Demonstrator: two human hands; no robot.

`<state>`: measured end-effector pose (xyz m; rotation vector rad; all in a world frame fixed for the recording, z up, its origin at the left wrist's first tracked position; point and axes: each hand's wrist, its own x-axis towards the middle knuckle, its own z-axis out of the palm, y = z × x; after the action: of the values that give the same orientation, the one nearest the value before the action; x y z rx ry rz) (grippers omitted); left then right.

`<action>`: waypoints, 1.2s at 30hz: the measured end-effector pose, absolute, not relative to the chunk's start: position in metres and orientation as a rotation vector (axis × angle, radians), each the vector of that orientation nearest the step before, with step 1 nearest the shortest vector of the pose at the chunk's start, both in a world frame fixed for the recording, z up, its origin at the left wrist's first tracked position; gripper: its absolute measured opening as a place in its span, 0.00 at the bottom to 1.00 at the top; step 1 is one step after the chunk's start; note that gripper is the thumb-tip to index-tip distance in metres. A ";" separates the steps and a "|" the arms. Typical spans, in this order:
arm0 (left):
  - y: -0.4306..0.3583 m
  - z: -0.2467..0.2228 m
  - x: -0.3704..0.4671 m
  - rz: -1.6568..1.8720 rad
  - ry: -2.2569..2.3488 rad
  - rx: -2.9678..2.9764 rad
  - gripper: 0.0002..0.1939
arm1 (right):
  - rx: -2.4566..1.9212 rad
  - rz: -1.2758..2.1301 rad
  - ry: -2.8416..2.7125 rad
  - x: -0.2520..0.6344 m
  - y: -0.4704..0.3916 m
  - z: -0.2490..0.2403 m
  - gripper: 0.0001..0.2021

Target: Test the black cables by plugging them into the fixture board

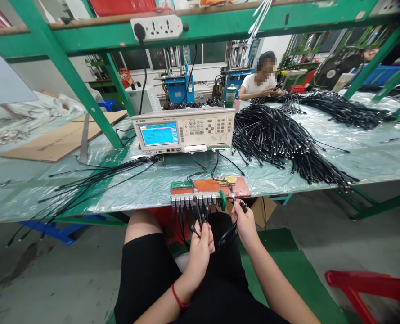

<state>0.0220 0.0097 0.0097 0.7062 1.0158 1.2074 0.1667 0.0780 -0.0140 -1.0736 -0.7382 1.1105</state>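
My left hand (202,243) is closed around several black cables, their connector ends sticking up above the fingers. More black cables are gripped in my right hand (245,222), close to the right end of a test board (204,185) at the table edge. A row of connectors (193,199) runs along the board's front, and black cables hang down from it. One connector at my right fingertips is up against a small socket on the board. Thin leads join the board to a beige tester (186,130) with a lit blue screen. Loops of cable hang between my hands.
A large heap of black cables (270,135) covers the table right of the tester, and a smaller bunch (98,180) lies left. Flat cardboard (61,137) is at far left. A green frame (74,90) carries a power strip (157,28). Another person (258,83) sits behind. A red stool (371,285) stands at right.
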 end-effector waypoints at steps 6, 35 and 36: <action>0.009 0.011 0.022 1.200 1.016 0.721 0.32 | -1.058 1.112 -0.700 0.165 0.078 -0.011 0.29; 0.009 0.010 0.021 1.221 0.970 0.756 0.30 | -1.101 1.117 -0.729 0.166 0.065 -0.005 0.27; 0.009 0.010 0.021 1.217 0.965 0.764 0.30 | -1.091 1.121 -0.737 0.164 0.060 -0.003 0.27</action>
<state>0.0208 0.0092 0.0099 0.7644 0.9647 1.2172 0.1642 0.0599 -0.0034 -1.0908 -0.7365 1.1213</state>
